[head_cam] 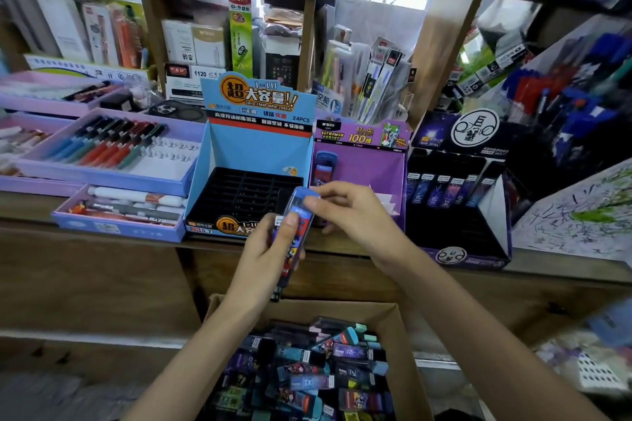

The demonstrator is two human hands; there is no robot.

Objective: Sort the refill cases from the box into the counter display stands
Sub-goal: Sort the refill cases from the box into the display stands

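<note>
My left hand (265,249) grips a few stacked refill cases; the top one, a blue-capped refill case (297,215), sticks up above the counter edge. My right hand (349,212) pinches the top of that case with thumb and forefinger. Below, an open cardboard box (398,321) holds several mixed refill cases (314,372). On the counter stand a blue display stand (239,147) with an empty black tray, a purple display stand (362,167) with one blue case (323,171) in it, and a dark display stand (458,208) holding several dark cases.
Purple trays of pens (102,147) fill the counter's left side. A scribbled test-paper stand (574,212) and racks of blue and red pens (561,96) are at the right. Shelves of stationery rise behind the stands. The wooden counter front (102,277) faces me.
</note>
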